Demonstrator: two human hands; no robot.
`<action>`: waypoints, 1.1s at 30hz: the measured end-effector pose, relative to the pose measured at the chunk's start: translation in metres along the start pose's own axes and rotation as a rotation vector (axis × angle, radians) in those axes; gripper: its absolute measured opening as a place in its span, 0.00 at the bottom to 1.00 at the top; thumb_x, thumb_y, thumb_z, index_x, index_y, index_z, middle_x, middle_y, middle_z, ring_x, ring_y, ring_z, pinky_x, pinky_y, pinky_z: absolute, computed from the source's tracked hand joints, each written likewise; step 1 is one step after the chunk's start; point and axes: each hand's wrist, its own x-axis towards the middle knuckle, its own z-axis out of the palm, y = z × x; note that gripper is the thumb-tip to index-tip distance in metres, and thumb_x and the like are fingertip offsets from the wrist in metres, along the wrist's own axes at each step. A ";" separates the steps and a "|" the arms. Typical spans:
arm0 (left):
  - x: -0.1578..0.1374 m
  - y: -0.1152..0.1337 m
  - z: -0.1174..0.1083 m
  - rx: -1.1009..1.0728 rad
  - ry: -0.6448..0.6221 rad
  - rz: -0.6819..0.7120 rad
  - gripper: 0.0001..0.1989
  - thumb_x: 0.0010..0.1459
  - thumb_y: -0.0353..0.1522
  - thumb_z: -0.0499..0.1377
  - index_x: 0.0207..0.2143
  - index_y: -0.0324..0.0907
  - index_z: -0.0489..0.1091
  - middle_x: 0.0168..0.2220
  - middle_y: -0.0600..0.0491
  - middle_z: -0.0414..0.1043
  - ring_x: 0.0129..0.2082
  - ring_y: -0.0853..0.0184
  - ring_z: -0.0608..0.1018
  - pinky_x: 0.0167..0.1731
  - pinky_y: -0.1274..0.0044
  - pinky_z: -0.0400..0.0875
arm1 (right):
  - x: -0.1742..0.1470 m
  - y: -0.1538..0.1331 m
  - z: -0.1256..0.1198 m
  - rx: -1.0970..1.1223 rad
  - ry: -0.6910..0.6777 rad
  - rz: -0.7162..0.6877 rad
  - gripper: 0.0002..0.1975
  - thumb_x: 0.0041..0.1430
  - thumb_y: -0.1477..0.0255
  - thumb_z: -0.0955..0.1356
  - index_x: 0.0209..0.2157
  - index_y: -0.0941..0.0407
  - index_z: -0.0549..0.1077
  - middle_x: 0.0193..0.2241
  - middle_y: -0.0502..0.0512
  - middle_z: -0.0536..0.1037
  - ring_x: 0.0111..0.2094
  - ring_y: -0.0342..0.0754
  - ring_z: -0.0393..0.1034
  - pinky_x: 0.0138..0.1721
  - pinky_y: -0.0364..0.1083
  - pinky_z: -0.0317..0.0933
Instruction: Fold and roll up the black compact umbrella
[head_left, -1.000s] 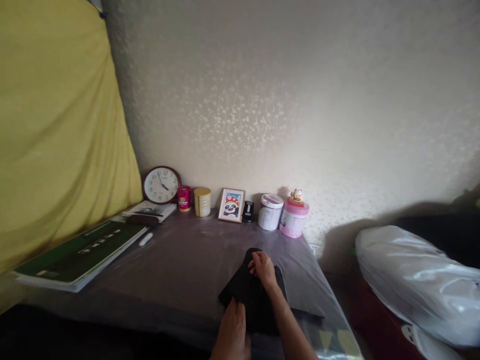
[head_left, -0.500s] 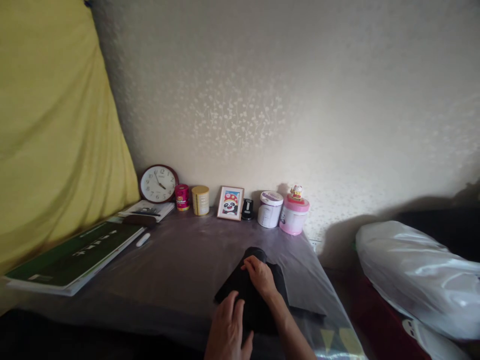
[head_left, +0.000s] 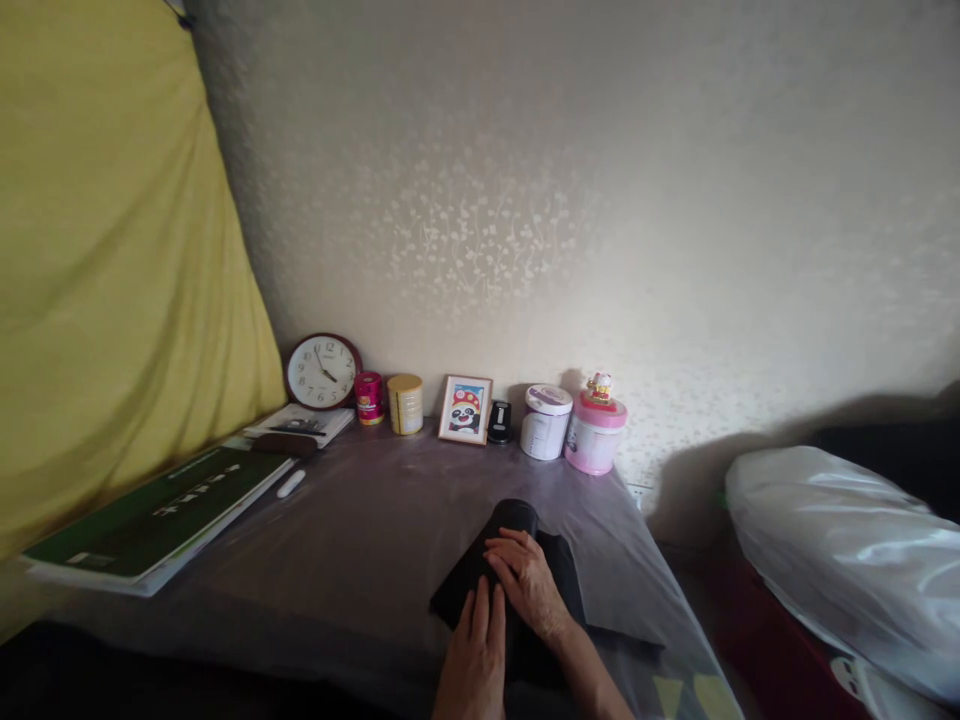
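Observation:
A piece of folded black cloth [head_left: 463, 583] lies on the table near its right side; its exact kind is hard to make out. My left hand [head_left: 478, 640] rests flat on the cloth's near part, fingers stretched out and pointing away from me. Just right of it, my right hand [head_left: 531, 588] lies across the upper part of the cloth, its fingers extended leftward and slightly bent. Both hands press on the fabric without gripping it, and they cover much of its middle.
Along the wall stand a clock [head_left: 324, 371], a pink can [head_left: 369, 398], a yellow-lidded tin [head_left: 406, 405], a panda picture frame [head_left: 465, 409] and two tubs [head_left: 544, 424]. A green book [head_left: 150, 515] lies at left. White plastic bag [head_left: 840, 560] bulges beyond the right edge.
My left hand has moved forward and straightened its fingers onto the cloth. My right hand has flattened from a loosely curled pose. The view has shifted slightly.

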 end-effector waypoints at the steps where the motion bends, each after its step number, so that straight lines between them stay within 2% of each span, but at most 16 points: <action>1: 0.000 0.003 -0.004 -0.005 -0.011 -0.016 0.43 0.40 0.17 0.51 0.61 0.33 0.43 0.64 0.40 0.38 0.63 0.51 0.48 0.60 0.64 0.53 | 0.003 0.006 0.002 -0.012 -0.001 0.013 0.15 0.63 0.67 0.59 0.39 0.52 0.77 0.42 0.53 0.78 0.53 0.51 0.62 0.56 0.55 0.50; 4: -0.002 0.011 -0.018 0.003 -0.060 -0.051 0.43 0.40 0.16 0.50 0.61 0.32 0.43 0.64 0.39 0.38 0.63 0.51 0.48 0.60 0.64 0.53 | 0.017 0.027 0.007 -0.046 0.019 0.067 0.16 0.63 0.68 0.58 0.41 0.52 0.75 0.45 0.54 0.77 0.55 0.52 0.60 0.58 0.59 0.45; 9: -0.007 0.017 -0.032 0.029 -0.091 -0.102 0.43 0.39 0.15 0.48 0.61 0.32 0.41 0.64 0.38 0.39 0.63 0.54 0.51 0.58 0.67 0.56 | 0.041 0.053 0.012 -0.085 0.162 0.111 0.18 0.61 0.70 0.57 0.41 0.59 0.75 0.46 0.60 0.75 0.54 0.52 0.62 0.56 0.55 0.53; 11: -0.008 0.014 -0.029 0.019 -0.068 -0.102 0.45 0.37 0.15 0.49 0.61 0.31 0.41 0.64 0.37 0.41 0.62 0.55 0.53 0.58 0.69 0.55 | 0.040 0.059 0.015 -0.098 0.268 0.196 0.19 0.60 0.70 0.56 0.43 0.62 0.73 0.46 0.64 0.74 0.52 0.53 0.65 0.54 0.54 0.56; 14: -0.011 0.008 -0.021 -0.024 -0.006 -0.097 0.48 0.35 0.15 0.50 0.62 0.33 0.40 0.64 0.37 0.43 0.62 0.56 0.56 0.58 0.69 0.54 | 0.018 0.067 0.018 -0.136 0.393 0.307 0.20 0.60 0.70 0.54 0.47 0.62 0.69 0.46 0.64 0.74 0.48 0.51 0.68 0.51 0.52 0.60; 19: -0.018 0.007 -0.024 -0.035 0.011 -0.092 0.47 0.37 0.15 0.50 0.62 0.36 0.37 0.64 0.39 0.44 0.62 0.56 0.55 0.58 0.68 0.55 | -0.043 0.087 0.005 -0.377 0.278 0.297 0.19 0.57 0.76 0.55 0.42 0.57 0.72 0.45 0.61 0.75 0.47 0.53 0.69 0.49 0.52 0.60; 21: -0.020 0.010 -0.029 0.007 0.007 -0.098 0.47 0.38 0.15 0.50 0.62 0.36 0.37 0.64 0.39 0.45 0.61 0.55 0.57 0.56 0.68 0.57 | -0.057 0.089 -0.007 -0.470 0.292 0.324 0.19 0.56 0.77 0.55 0.41 0.57 0.73 0.45 0.62 0.75 0.46 0.54 0.69 0.48 0.53 0.60; 24: -0.021 0.014 -0.035 0.105 0.003 -0.113 0.49 0.37 0.16 0.52 0.62 0.38 0.35 0.63 0.39 0.47 0.58 0.51 0.62 0.54 0.64 0.59 | -0.063 0.080 -0.018 -0.493 0.334 0.300 0.17 0.58 0.74 0.56 0.42 0.57 0.72 0.45 0.62 0.75 0.46 0.54 0.69 0.49 0.54 0.60; 27: -0.022 0.015 -0.034 0.175 0.008 -0.145 0.50 0.38 0.15 0.52 0.62 0.42 0.34 0.63 0.42 0.49 0.58 0.50 0.62 0.55 0.61 0.56 | -0.063 0.065 -0.020 -0.424 0.242 0.214 0.15 0.59 0.71 0.58 0.42 0.53 0.73 0.46 0.56 0.75 0.49 0.52 0.67 0.50 0.51 0.59; 31: -0.023 0.012 -0.031 0.171 0.015 -0.147 0.49 0.39 0.15 0.51 0.62 0.43 0.33 0.62 0.42 0.52 0.59 0.51 0.59 0.57 0.59 0.52 | -0.070 0.062 -0.024 -0.445 0.206 0.351 0.15 0.55 0.70 0.60 0.39 0.53 0.75 0.45 0.57 0.76 0.46 0.55 0.69 0.46 0.52 0.61; 33: -0.021 0.011 -0.032 0.158 0.010 -0.147 0.49 0.39 0.15 0.52 0.62 0.41 0.34 0.61 0.41 0.53 0.59 0.49 0.60 0.55 0.59 0.54 | -0.074 0.067 -0.030 -0.398 0.223 0.405 0.15 0.54 0.69 0.60 0.37 0.53 0.75 0.44 0.57 0.76 0.44 0.55 0.70 0.46 0.53 0.61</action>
